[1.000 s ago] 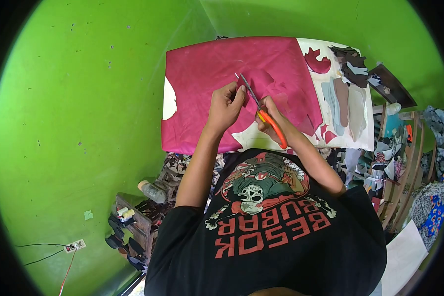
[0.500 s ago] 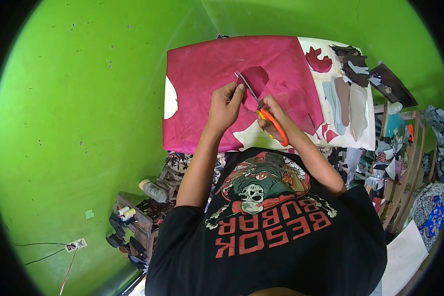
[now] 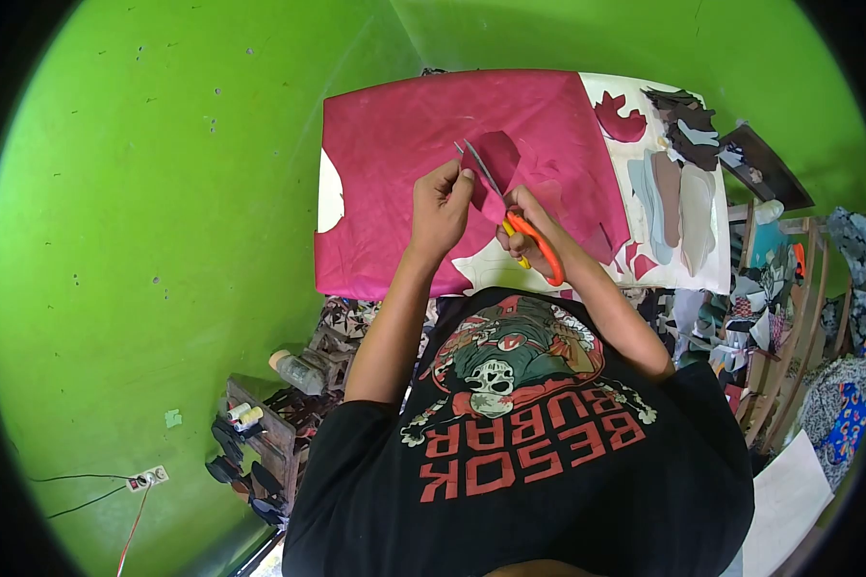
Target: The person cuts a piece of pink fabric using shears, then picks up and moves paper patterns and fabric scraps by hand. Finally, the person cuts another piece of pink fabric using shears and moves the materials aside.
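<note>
My left hand (image 3: 440, 205) pinches the edge of a dark red piece of material (image 3: 497, 159) above the table. My right hand (image 3: 534, 231) is wrapped round scissors (image 3: 537, 245) with orange and yellow handles. Their blades are parted, with the tips pointing up and left, close to my left thumb and across the held piece. Under both hands a large crimson sheet (image 3: 385, 144) covers much of the pale table top (image 3: 717, 279).
Right of the sheet lie red scraps (image 3: 622, 119), dark pieces (image 3: 683, 120) and long cut shapes (image 3: 696, 216). A wooden rack (image 3: 794, 337) with scraps stands at the right. Thread spools (image 3: 250, 415) and a bottle (image 3: 298, 372) are at the lower left.
The scissor blades have opened a little, and their handles have spread. The held piece has shifted slightly left; my left hand has barely moved.
</note>
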A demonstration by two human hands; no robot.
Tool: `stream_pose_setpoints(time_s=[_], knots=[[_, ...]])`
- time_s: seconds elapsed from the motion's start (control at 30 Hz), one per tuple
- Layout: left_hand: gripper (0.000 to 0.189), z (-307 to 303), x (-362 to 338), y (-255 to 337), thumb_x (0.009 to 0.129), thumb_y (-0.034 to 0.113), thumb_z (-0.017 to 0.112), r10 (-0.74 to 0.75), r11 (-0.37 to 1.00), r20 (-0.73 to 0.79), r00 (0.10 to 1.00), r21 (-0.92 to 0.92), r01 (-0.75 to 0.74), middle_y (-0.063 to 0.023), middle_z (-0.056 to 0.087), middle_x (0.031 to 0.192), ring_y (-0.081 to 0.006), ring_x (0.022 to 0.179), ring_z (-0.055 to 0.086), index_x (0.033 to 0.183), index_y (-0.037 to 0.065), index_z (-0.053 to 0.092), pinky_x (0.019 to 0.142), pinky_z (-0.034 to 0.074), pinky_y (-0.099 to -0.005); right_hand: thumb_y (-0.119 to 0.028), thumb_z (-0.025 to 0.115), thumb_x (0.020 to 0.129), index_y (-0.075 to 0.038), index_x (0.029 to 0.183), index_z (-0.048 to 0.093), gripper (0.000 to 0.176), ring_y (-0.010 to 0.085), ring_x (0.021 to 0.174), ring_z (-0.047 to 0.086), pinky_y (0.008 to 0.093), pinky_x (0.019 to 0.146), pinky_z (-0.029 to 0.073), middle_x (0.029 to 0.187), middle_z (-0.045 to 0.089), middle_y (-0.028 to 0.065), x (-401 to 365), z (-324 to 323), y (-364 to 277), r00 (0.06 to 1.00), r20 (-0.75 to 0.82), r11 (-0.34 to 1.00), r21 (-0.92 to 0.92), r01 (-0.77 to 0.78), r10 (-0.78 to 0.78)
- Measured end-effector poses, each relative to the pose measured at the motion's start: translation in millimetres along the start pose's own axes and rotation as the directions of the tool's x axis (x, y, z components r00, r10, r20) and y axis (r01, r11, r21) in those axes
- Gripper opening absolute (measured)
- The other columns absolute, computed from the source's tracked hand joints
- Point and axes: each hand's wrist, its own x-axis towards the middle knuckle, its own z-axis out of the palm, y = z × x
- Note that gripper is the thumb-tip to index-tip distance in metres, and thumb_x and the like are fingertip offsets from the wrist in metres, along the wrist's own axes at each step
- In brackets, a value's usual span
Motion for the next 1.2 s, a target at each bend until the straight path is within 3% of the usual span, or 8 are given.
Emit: stream_pose_setpoints(time_s=[0.13,0.2,0.27,0.37,0.67,0.9,0.97,1.2], knots=[[0.030,-2,2,3,0.101,0.012,0.055,-0.009,0.995,0.005,1.000,0.097,0.009,0.0033,0.051,0.065,-0.0051,0.064,0.043,0.074,0.000,0.054,0.057,0.036,-0.0266,-0.012,0.058,0.100,-0.006,0.102,0.043,0.016,0.0075,0.069,0.046,0.0225,0.061,0.040,0.081,0.056,0.0021,0,1,-6,1.000,0.007,0.996,-0.087,-0.008,0.008],[0.026,2,0,10,0.100,0.011,0.055,-0.022,0.997,0.014,1.000,-0.078,0.023,0.0036,0.054,0.066,-0.0047,0.064,0.046,0.076,0.001,0.059,0.057,0.038,-0.0254,-0.013,0.057,0.100,-0.007,0.105,0.045,0.015,0.0070,0.068,0.046,0.0222,0.060,0.039,0.080,0.057,0.0019,-1,9,-9,0.999,-0.013,0.988,-0.150,0.033,-0.035],[0.025,4,0,7,0.101,0.012,0.055,-0.044,0.994,0.044,0.998,-0.103,0.048,0.0031,0.055,0.067,-0.0052,0.063,0.048,0.079,0.002,0.061,0.057,0.039,-0.0250,-0.020,0.062,0.099,-0.006,0.112,0.048,0.024,0.0072,0.067,0.047,0.0233,0.059,0.037,0.080,0.057,0.0018,-2,15,-8,0.962,-0.039,0.913,-0.328,0.242,-0.269],[0.024,0,-1,-7,0.102,0.013,0.055,-0.079,0.990,0.113,0.990,-0.106,0.091,0.0019,0.056,0.068,-0.0060,0.063,0.050,0.084,0.002,0.064,0.058,0.040,-0.0248,-0.032,0.070,0.096,-0.005,0.116,0.048,0.040,0.0081,0.070,0.046,0.0239,0.061,0.038,0.081,0.055,0.0018,1,6,-12,0.997,-0.029,0.994,-0.080,0.071,-0.074],[0.030,1,2,-4,0.101,0.017,0.054,-0.113,0.988,0.120,0.986,-0.095,0.125,0.0026,0.055,0.063,-0.0048,0.058,0.047,0.077,0.001,0.061,0.053,0.038,-0.0257,-0.063,0.082,0.073,-0.006,0.109,0.043,0.078,0.0082,0.071,0.047,0.0236,0.063,0.041,0.085,0.051,0.0000,0,-8,-8,0.987,0.100,0.956,-0.254,0.146,-0.124],[0.034,1,8,3,0.101,0.016,0.054,-0.120,0.979,0.174,0.977,-0.143,0.145,0.0033,0.049,0.061,-0.0058,0.056,0.042,0.068,0.007,0.053,0.052,0.034,-0.0266,-0.040,0.081,0.085,-0.007,0.109,0.043,0.057,0.0075,0.072,0.048,0.0233,0.062,0.041,0.084,0.050,-0.0008,5,-7,-7,0.983,0.058,0.958,-0.220,0.185,-0.177],[0.034,2,8,3,0.101,0.016,0.054,-0.116,0.971,0.176,0.977,-0.188,0.150,0.0035,0.049,0.061,-0.0059,0.056,0.041,0.068,0.008,0.052,0.051,0.033,-0.0266,-0.026,0.081,0.085,-0.008,0.109,0.044,0.048,0.0066,0.073,0.048,0.0227,0.062,0.041,0.085,0.049,-0.0008,7,-12,-5,0.992,0.100,0.997,-0.025,0.079,-0.076],[0.033,-4,10,-3,0.099,0.015,0.054,-0.162,0.945,0.191,0.968,-0.252,0.208,0.0038,0.048,0.061,-0.0058,0.056,0.042,0.067,0.008,0.052,0.051,0.033,-0.0262,-0.011,0.073,0.090,-0.008,0.108,0.047,0.032,0.0068,0.071,0.050,0.0215,0.061,0.042,0.081,0.048,-0.0003,6,-4,-8,0.990,0.033,0.976,-0.164,0.142,-0.139]])
